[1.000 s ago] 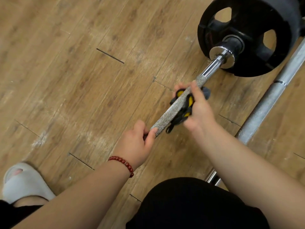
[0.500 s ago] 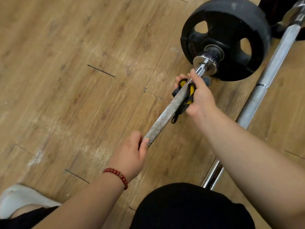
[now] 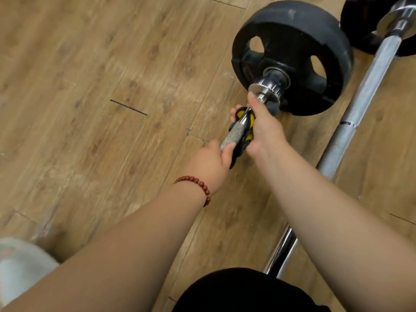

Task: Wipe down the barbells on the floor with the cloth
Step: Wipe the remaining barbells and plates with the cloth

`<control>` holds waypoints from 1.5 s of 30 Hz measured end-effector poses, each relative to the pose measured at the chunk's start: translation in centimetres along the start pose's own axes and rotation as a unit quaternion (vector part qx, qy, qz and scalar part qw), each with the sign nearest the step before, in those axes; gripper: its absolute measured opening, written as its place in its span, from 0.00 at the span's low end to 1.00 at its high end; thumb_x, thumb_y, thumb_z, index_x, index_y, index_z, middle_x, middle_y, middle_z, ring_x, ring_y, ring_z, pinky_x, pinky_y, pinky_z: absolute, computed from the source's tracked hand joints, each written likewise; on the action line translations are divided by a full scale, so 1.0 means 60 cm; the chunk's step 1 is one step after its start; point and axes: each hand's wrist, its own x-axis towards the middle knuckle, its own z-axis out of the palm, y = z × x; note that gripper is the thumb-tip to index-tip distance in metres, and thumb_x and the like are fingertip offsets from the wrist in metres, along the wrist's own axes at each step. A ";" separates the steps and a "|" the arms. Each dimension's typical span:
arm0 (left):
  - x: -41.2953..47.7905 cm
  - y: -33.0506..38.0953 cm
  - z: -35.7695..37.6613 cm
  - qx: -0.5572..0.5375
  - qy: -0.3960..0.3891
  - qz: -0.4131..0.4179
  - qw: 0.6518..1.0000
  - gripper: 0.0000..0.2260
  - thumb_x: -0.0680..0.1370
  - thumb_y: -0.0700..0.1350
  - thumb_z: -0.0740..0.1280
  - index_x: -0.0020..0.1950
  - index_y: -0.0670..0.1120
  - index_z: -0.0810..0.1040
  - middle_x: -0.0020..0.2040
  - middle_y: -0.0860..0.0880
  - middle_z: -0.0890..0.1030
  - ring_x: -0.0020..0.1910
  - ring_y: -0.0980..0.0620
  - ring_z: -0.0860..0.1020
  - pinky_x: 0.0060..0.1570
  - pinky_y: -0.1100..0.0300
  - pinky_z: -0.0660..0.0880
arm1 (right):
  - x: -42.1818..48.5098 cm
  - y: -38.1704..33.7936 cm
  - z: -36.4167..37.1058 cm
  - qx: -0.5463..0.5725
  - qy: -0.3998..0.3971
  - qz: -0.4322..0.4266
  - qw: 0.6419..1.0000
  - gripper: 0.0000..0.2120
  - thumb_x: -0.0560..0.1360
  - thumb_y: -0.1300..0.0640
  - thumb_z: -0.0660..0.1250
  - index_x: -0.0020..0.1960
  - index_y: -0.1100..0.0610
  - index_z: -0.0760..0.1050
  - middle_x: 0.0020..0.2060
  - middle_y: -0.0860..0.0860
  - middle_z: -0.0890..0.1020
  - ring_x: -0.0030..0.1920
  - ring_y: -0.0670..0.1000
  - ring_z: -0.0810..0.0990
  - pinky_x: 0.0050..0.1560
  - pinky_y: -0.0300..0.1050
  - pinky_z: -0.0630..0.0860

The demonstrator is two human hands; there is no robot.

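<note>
Gripping the knurled barbell shaft (image 3: 234, 137) with the left hand (image 3: 210, 164), fingers curled around it. Pressing a black-and-yellow cloth (image 3: 247, 129) around the same shaft with the right hand (image 3: 263, 129), closed on it just beside the chrome collar (image 3: 269, 86) and black weight plate (image 3: 292, 57). Lying alongside on the wooden floor (image 3: 90, 86), a second barbell (image 3: 360, 97).

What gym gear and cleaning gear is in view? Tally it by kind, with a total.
Barbell bars: 2, one gripped in both hands, one lying on the floor to the right
Black weight plates: 2, near and far, partly cut off
Cloths: 1, black and yellow
Total: 5
</note>
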 end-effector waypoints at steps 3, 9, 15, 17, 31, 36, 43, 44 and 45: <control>-0.001 0.000 0.002 0.013 0.014 0.001 1.000 0.17 0.82 0.57 0.50 0.52 0.45 0.69 0.37 0.50 0.73 0.34 0.48 0.73 0.31 0.56 0.65 | -0.023 0.035 0.000 -0.034 0.001 0.032 0.999 0.10 0.71 0.56 0.74 0.44 0.61 0.77 0.37 0.57 0.82 0.34 0.53 0.81 0.38 0.46 0.79; -0.003 0.001 0.000 0.007 0.006 0.011 1.000 0.17 0.81 0.58 0.50 0.46 0.46 0.67 0.34 0.48 0.74 0.31 0.47 0.73 0.28 0.56 0.67 | 0.001 -0.040 0.012 0.020 0.018 0.037 0.999 0.15 0.68 0.53 0.77 0.50 0.58 0.78 0.43 0.53 0.84 0.43 0.53 0.85 0.38 0.46 0.80; -0.003 0.006 0.008 0.020 0.002 0.010 1.000 0.14 0.81 0.58 0.49 0.47 0.49 0.64 0.34 0.49 0.74 0.32 0.46 0.75 0.31 0.54 0.72 | -0.037 -0.006 -0.024 -0.195 0.060 -0.043 0.978 0.18 0.68 0.46 0.76 0.48 0.57 0.77 0.43 0.52 0.84 0.46 0.53 0.83 0.51 0.51 0.80; -0.004 0.006 0.011 0.041 0.002 0.010 0.999 0.15 0.81 0.58 0.49 0.46 0.49 0.63 0.32 0.51 0.71 0.30 0.48 0.72 0.28 0.56 0.68 | -0.047 -0.026 -0.037 -0.371 0.126 -0.201 0.898 0.18 0.68 0.41 0.74 0.46 0.53 0.76 0.40 0.46 0.82 0.44 0.42 0.80 0.45 0.33 0.75; -0.002 0.002 0.011 0.009 -0.007 0.013 1.000 0.16 0.81 0.58 0.49 0.46 0.47 0.64 0.33 0.49 0.73 0.33 0.45 0.74 0.30 0.55 0.68 | 0.022 -0.084 -0.067 -0.769 0.005 -0.583 0.262 0.24 0.82 0.48 0.53 0.73 0.60 0.66 0.72 0.56 0.68 0.73 0.58 0.64 0.73 0.54 0.59; 0.000 0.000 0.002 0.021 -0.004 0.010 1.000 0.16 0.82 0.58 0.48 0.45 0.47 0.63 0.32 0.49 0.72 0.29 0.49 0.71 0.27 0.57 0.64 | 0.039 -0.100 -0.003 -0.785 -0.013 -0.557 0.270 0.20 0.80 0.50 0.56 0.61 0.61 0.77 0.61 0.57 0.79 0.66 0.58 0.74 0.61 0.55 0.73; -0.002 0.000 0.000 0.028 0.000 0.006 1.000 0.16 0.82 0.58 0.48 0.45 0.47 0.64 0.33 0.49 0.72 0.32 0.47 0.73 0.30 0.56 0.66 | 0.006 -0.063 -0.069 -0.759 0.044 -0.529 0.377 0.27 0.82 0.50 0.52 0.76 0.64 0.56 0.76 0.60 0.58 0.76 0.58 0.55 0.73 0.54 0.58; -0.003 0.001 0.001 0.030 0.001 0.006 1.000 0.16 0.82 0.58 0.48 0.45 0.46 0.64 0.33 0.49 0.72 0.32 0.47 0.73 0.30 0.56 0.66 | 0.012 -0.067 -0.047 -0.764 0.043 -0.540 0.351 0.26 0.82 0.50 0.52 0.74 0.65 0.60 0.75 0.61 0.61 0.75 0.59 0.57 0.73 0.54 0.58; -0.003 0.002 0.001 0.029 0.001 0.006 1.000 0.17 0.82 0.58 0.49 0.45 0.46 0.64 0.33 0.49 0.72 0.32 0.47 0.72 0.30 0.56 0.65 | 0.019 -0.075 -0.022 -0.771 0.038 -0.546 0.326 0.24 0.81 0.50 0.54 0.71 0.64 0.67 0.72 0.60 0.67 0.74 0.59 0.62 0.72 0.54 0.59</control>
